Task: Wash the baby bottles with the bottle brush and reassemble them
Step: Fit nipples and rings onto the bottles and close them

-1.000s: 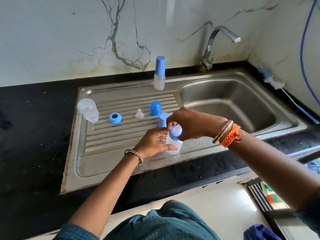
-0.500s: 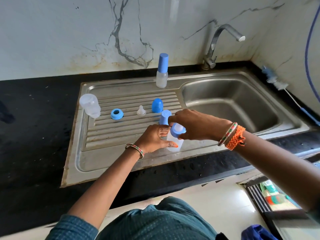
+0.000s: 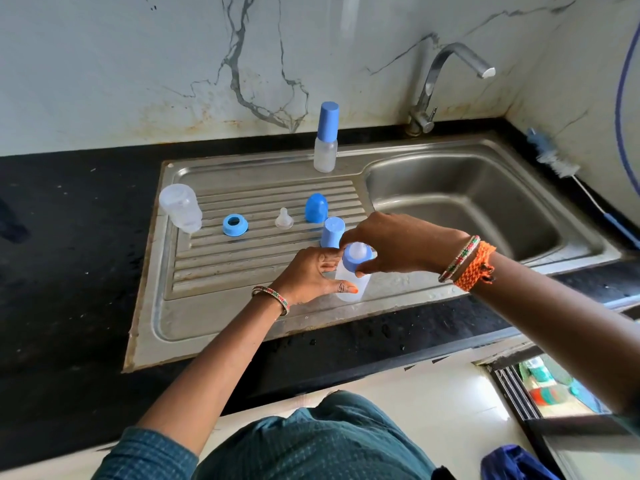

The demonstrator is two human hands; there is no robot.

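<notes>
A clear baby bottle (image 3: 354, 287) stands on the steel drainboard (image 3: 214, 271) near its front edge. My left hand (image 3: 311, 275) holds the bottle's body. My right hand (image 3: 391, 242) grips its blue collar with nipple (image 3: 356, 258) at the top. Just behind stands a blue cap (image 3: 332, 232). Further left lie a domed blue cap (image 3: 316, 207), a loose clear nipple (image 3: 284, 219), a blue collar ring (image 3: 235, 225) and an upturned clear bottle (image 3: 180, 207). A capped, assembled bottle (image 3: 326, 138) stands at the back. The bottle brush (image 3: 568, 174) lies on the counter to the right of the basin.
The sink basin (image 3: 478, 202) lies to the right under the tap (image 3: 446, 81). Black countertop (image 3: 69, 254) surrounds the sink. A blue hose (image 3: 623, 98) hangs on the right wall. A blue object (image 3: 512, 462) sits on the floor below.
My hands stay on the bottle; the right hand has turned slightly on the blue collar. The camera has shifted a little.
</notes>
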